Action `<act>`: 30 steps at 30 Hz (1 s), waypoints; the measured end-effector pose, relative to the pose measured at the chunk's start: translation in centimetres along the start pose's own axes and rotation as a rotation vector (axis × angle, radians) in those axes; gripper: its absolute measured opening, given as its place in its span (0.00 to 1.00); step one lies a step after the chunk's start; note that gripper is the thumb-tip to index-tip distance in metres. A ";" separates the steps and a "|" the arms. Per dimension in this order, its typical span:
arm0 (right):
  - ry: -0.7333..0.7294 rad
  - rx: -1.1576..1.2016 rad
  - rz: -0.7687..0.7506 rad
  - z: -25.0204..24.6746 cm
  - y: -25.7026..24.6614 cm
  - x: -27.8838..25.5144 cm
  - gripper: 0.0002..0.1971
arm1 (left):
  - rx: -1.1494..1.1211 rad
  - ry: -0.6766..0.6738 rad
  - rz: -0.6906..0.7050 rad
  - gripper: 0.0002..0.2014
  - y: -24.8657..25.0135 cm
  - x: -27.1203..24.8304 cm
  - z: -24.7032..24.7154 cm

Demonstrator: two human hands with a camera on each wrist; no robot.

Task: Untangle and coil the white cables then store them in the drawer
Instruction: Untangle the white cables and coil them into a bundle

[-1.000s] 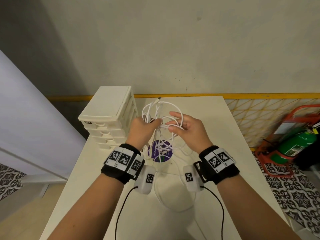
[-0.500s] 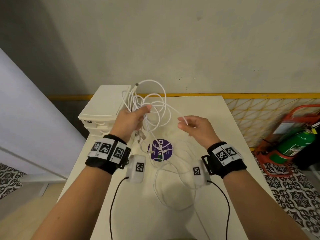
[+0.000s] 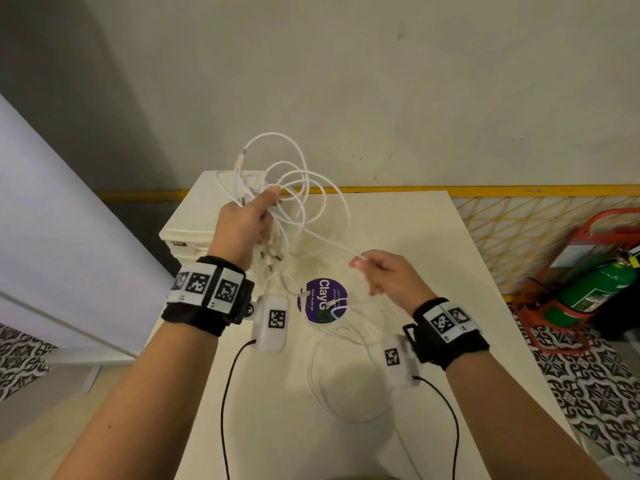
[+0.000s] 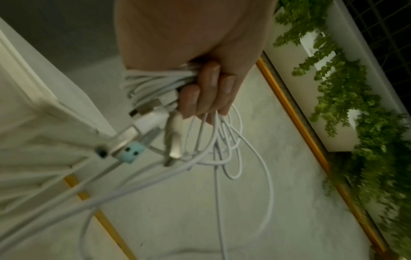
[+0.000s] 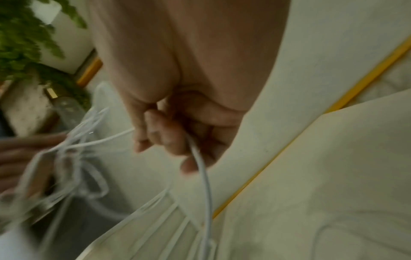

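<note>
Cables (image 3: 294, 188) are bunching in our left hand (image 3: 242, 226), raised in the upper middle of the head view, and we are gripping them there in a closed fist so the loops fan out above while the plug ends (image 4: 155, 121) dangle below, free to be sorted. In the left wrist view our fingers (image 4: 206, 91) are curling tightly round the bundle. Our right hand (image 3: 388, 275), lower and toward the centre right, is pinching a single strand (image 5: 200, 161) between thumb and fingers; we are likely drawing it sideways to see where it runs through the knot. More cable is lying slack on the table (image 3: 433, 237) in the lower middle, crossing a purple sticker (image 3: 320, 303). We are working just beside the drawer unit (image 3: 187, 233) at centre left, probably so coils can go straight in; its drawers appear closed.
</note>
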State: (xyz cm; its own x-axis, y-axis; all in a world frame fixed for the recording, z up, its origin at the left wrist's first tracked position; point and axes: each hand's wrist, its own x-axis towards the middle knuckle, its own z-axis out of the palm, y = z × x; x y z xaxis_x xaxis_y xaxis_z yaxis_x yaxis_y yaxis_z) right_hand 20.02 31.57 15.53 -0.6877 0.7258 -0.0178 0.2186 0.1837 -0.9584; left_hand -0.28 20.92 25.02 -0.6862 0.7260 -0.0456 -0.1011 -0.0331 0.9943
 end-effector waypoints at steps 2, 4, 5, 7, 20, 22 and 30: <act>0.171 0.013 -0.005 -2.1 0.8 0.3 0.05 | 0.008 0.081 0.007 0.10 0.2 0.4 -1.5; 0.257 0.039 -0.030 -3.8 1.4 0.4 0.04 | 0.024 0.177 0.016 0.09 0.5 0.8 -2.9; 0.289 0.054 -0.048 -4.6 1.6 0.4 0.03 | 0.017 0.218 0.021 0.09 0.7 1.0 -3.4; 0.332 0.062 -0.065 -5.7 2.0 0.5 0.03 | -0.005 0.279 0.036 0.09 1.2 1.4 -4.4; 0.442 -0.378 0.087 -8.3 1.6 0.8 0.15 | 0.030 0.288 0.030 0.09 1.3 1.0 -4.7; 0.247 -0.552 0.174 -6.8 2.1 0.9 0.17 | 0.032 0.232 0.002 0.09 0.5 0.7 -3.8; 0.050 -0.272 -0.091 0.0 -1.1 1.3 0.12 | 0.041 0.116 -0.043 0.09 -0.9 -0.6 -1.9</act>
State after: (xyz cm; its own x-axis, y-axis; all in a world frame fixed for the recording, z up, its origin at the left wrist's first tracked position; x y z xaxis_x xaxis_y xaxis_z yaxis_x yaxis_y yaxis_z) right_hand 18.93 32.32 16.57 -0.6797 0.7285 0.0853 0.3395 0.4155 -0.8439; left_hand -1.15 19.18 23.93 -0.7610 0.6415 -0.0968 -0.1045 0.0260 0.9942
